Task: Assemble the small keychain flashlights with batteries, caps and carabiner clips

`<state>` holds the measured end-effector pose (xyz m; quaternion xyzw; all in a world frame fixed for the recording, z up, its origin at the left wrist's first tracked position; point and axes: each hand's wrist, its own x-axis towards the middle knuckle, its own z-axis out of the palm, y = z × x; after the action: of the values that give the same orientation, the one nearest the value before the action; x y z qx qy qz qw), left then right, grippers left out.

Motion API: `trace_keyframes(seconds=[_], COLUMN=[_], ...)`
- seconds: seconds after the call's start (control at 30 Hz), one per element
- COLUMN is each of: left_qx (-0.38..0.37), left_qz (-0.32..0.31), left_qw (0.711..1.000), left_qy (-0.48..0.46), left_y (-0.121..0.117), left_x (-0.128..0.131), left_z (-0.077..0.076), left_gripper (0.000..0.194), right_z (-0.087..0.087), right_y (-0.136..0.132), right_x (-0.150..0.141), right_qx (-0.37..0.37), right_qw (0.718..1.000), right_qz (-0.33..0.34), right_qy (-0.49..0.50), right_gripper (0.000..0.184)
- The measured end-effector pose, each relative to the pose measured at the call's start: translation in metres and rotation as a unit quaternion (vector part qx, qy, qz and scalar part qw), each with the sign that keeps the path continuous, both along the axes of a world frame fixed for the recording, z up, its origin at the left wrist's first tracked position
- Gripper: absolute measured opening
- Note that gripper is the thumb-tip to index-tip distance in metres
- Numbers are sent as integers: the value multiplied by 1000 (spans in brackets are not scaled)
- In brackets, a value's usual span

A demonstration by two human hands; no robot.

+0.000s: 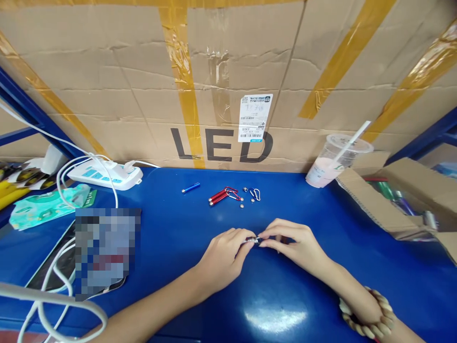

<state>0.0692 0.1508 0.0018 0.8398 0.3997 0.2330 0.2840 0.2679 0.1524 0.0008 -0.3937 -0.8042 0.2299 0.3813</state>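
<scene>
My left hand (224, 257) and my right hand (293, 243) meet over the blue table (271, 295), fingers pinched from both sides on a small silver metal cylinder (253, 240). Behind them lie two red mini flashlights (218, 196) with a key ring, a blue mini flashlight (190, 188), a silver carabiner clip (255, 194) and some small button cells (242, 206). A beaded bracelet (367, 314) sits on my right wrist.
A cardboard wall marked LED (221, 145) closes the back. A white power strip (107, 175) with cables lies at the left, with a green packet (46, 205) beside it. A plastic cup with a straw (332, 166) and an open cardboard box (400, 200) stand at the right.
</scene>
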Motion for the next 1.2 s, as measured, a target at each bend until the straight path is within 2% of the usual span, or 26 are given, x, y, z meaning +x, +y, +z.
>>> trace_keyframes(seconds=[0.23,0.33,0.5,0.6,0.77,0.9,1.2], left_qx=[-77,-86,-4,37,58,71,127], left_qz=[-2,3,44,35,23,13,2], left_qw=[997,996,998,998,996,995,987], left_qy=[-17,-38,-44,-23,58,74,98], left_y=[4,9,31,40,33,28,32], left_x=[2,2,-11,-17,-10,-6,-9], left_z=[-8,-9,-7,-7,-12,-14,-16], left_gripper=[17,14,14,14,20,21,21], right_z=[-3,-4,-5,-7,-9,-7,-10], right_y=[-2,-2,-1,1,1,0,0], right_x=[0,1,5,7,5,0,3], right_qx=[1,14,36,38,-2,1,41], right_qw=[998,999,995,993,996,995,984], right_qz=[11,-14,-78,-82,-34,-16,-36], right_qy=[-56,-51,-52,-70,-79,-98,-170], right_gripper=[23,22,19,19,19,19,24])
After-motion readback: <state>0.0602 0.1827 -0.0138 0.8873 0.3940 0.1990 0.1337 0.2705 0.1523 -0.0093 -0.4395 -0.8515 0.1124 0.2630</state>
